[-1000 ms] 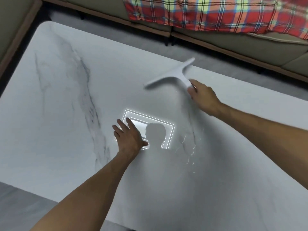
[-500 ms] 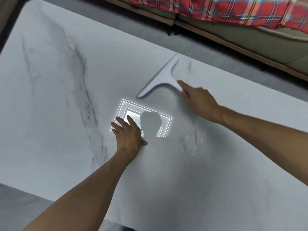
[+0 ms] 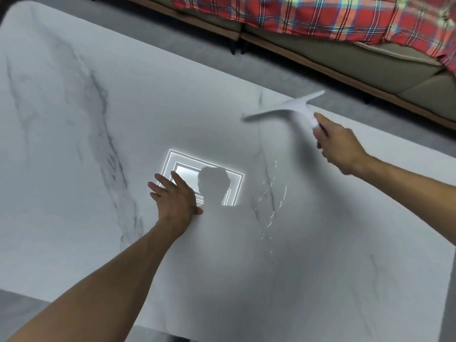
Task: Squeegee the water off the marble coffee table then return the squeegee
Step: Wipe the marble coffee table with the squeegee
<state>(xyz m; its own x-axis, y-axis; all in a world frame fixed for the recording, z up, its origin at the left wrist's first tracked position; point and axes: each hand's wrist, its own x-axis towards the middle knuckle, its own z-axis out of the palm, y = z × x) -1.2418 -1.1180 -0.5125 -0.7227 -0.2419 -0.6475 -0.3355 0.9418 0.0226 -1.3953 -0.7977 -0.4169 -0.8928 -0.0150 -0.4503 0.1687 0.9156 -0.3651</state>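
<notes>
Near the tabletop's (image 3: 74,218) middle, the left hand (image 3: 176,198) lies flat, fingers spread, holding nothing. Thin water streaks (image 3: 270,201) glint just to its right. By the far edge, the right hand (image 3: 338,144) grips the white squeegee (image 3: 288,108) by its handle; the blurred blade runs roughly along that edge. Beyond stands a sofa (image 3: 370,67) under a plaid blanket (image 3: 296,13).

Soft light, squeegee (image 3: 288,106) seemingly motion-blurred

The grey-veined marble coffee table (image 3: 74,149) carries thin water streaks (image 3: 271,215) and the left hand (image 3: 175,201) resting flat
</notes>
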